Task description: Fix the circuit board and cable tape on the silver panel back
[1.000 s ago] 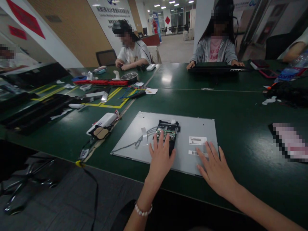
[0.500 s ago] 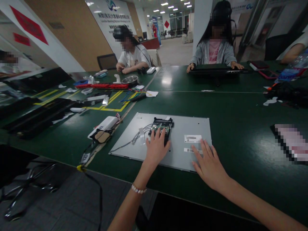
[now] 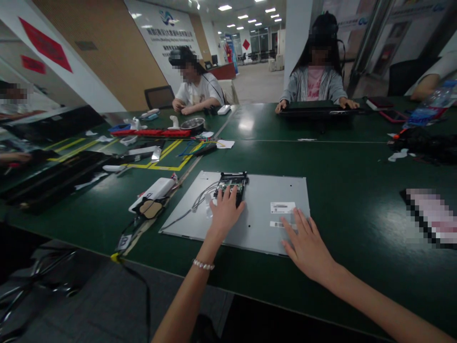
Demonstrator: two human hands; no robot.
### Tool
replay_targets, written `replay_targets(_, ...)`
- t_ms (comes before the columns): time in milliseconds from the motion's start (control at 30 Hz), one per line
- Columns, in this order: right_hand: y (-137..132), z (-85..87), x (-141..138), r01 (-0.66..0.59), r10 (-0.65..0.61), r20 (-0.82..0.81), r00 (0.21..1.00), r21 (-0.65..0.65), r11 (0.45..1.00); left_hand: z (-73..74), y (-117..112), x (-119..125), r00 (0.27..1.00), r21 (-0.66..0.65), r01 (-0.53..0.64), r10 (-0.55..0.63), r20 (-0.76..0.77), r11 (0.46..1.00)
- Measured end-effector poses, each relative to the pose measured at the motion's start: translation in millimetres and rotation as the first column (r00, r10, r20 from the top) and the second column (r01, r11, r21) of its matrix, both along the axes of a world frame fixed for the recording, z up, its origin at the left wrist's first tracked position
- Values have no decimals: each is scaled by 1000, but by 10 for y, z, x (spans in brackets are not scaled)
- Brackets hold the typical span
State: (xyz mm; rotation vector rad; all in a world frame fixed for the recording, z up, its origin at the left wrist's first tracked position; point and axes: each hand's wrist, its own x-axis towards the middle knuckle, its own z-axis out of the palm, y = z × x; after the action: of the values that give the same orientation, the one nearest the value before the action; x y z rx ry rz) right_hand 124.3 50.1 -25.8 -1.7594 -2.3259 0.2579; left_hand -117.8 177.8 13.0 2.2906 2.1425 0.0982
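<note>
Grey metal panel (image 3: 260,200), one, flat near the front edge of the table (image 3: 350,190), likely stiff, lightish, slick; best held by opposite edges, sparing its one circuit board (image 3: 232,180), probably fragile. Left hand (image 3: 226,209) spread over the board, right hand (image 3: 305,243) spread beside two labels (image 3: 283,207) near the panel's right edge; neither grasps anything.

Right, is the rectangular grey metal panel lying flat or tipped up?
Flat: the rectangular grey metal panel rests on the dark green tabletop, with no edge visibly raised.
</note>
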Motion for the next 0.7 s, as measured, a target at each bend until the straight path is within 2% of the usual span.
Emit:
replay_targets(233, 17, -5, -17, 0, 0, 2, 1000, 30, 1000, -19, 161, -64, 999, -2, -35, 35, 18, 999)
replay_targets(367, 16, -28, -5, -5, 5, -1, 1000, 48, 999, -13, 116, -45, 1000, 10, -26, 26, 17, 1000)
replay_targets(433, 17, -29, -4, -5, 5, -2, 1000, 57, 998, 27, 78, -115, 1000, 48, -11, 10, 23, 999)
replay_targets(500, 17, -21, -6, -5, 6, -2, 1000, 66, 998, 84, 76, -300, 999, 127, -5, 1, 38, 992)
replay_targets(567, 13, -8, -10, -7, 7, -3, 1000, 75, 997, 137, 132, -595, 998, 196, -15, 3, 62, 980)
replay_targets(700, -3, 16, -10, -7, 8, -14, 1000, 78, 997, 150, 343, -1242, 987, 130, 18, -38, 153, 991)
